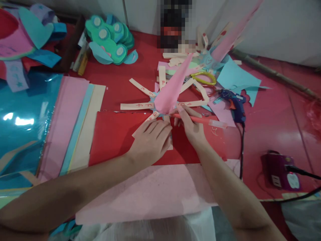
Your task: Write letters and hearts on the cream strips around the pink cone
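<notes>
A pink paper cone (170,92) stands tilted at the middle of a ring of cream paper strips (137,106) that fan outward. Red letters are written on the strips, and bits of blue paper show under the cone. My left hand (151,139) rests on the strips nearest me, its fingers together and bent, pressing one strip against the red sheet (110,140) beneath. Between the fingers of my right hand (189,125) is a red pen (200,119), its tip close to the cone's base and the strip under my left fingertips.
Right of the cone lie a blue glue gun (234,103), yellow-handled scissors (205,78) and light-blue paper (238,78). A purple power adapter (282,170) sits at the right. Coloured sheets (66,124) are stacked left; green paper shapes (110,40) lie behind, near the wall.
</notes>
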The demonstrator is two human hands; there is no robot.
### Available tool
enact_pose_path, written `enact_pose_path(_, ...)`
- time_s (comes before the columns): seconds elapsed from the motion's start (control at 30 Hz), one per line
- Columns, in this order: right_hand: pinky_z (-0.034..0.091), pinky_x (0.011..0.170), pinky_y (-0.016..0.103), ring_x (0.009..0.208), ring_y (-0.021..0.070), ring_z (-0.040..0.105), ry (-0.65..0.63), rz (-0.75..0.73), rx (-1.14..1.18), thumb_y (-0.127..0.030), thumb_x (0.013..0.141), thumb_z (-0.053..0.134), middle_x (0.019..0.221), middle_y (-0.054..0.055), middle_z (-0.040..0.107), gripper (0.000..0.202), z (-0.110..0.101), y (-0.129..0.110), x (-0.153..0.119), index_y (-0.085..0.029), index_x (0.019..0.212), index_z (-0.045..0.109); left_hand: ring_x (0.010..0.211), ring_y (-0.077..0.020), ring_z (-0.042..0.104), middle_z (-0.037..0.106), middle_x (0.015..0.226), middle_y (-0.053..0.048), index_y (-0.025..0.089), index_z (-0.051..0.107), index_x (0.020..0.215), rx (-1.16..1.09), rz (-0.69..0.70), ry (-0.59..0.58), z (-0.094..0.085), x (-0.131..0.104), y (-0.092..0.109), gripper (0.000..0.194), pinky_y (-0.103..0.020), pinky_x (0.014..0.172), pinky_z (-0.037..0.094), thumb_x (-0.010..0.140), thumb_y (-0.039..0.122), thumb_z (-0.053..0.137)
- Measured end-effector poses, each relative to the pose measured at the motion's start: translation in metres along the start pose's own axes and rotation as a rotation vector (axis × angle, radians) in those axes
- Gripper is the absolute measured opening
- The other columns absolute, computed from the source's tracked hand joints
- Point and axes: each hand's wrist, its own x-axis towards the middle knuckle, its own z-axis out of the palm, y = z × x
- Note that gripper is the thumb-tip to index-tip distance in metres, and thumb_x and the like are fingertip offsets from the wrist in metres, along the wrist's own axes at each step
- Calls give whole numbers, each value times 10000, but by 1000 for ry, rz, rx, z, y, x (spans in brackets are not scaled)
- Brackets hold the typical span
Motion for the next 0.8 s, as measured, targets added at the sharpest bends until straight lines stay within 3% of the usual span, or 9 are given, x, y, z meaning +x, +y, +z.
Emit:
enact_pose_path(0.1, 420, 518, 242, 475, 78, 494, 13, 17, 59, -439, 908, 511, 545, -43, 549, 324, 0, -1, 1, -202, 720, 627, 1172, -278, 602, 664, 1200, -174, 66, 609, 1151, 59, -91, -93, 5, -2, -1, 311, -448, 1049, 446, 927, 187, 430)
enact_pose_path(0.23, 395, 494, 230, 447, 65, 467, 41, 44, 83, -422, 901, 522, 546, -68, 531, 242, 1, 0, 1, -214, 782, 559, 1209, -299, 582, 651, 1225, -191, 59, 604, 1181, 95, -79, -197, 8, -5, -1, 340, -486, 1068, 429, 947, 218, 415)
enact_pose_path(0.4, 381, 477, 229, 390, 57, 418, 59, 5, 97, -435, 851, 601, 457, -110, 452, 304, 3, 1, 0, -228, 708, 432, 1184, -302, 607, 659, 1227, -177, 72, 626, 1158, 150, -36, -163, 5, -4, 1, 315, -464, 1006, 493, 968, 210, 416)
enact_pose_path(0.6, 391, 486, 244, 405, 63, 434, 70, -44, -47, -394, 830, 637, 451, -94, 452, 353, 4, 2, -1, -222, 610, 421, 1181, -298, 608, 662, 1209, -186, 91, 642, 1120, 147, -45, -157, 4, -4, 1, 293, -515, 1046, 458, 975, 233, 431)
enact_pose_path(0.8, 417, 515, 254, 459, 76, 471, 26, -106, -115, -422, 843, 617, 493, -76, 497, 329, 4, 8, -2, -227, 628, 460, 1195, -310, 597, 648, 1234, -196, 73, 624, 1162, 146, -49, -171, 4, -4, 2, 310, -534, 1052, 449, 975, 226, 431)
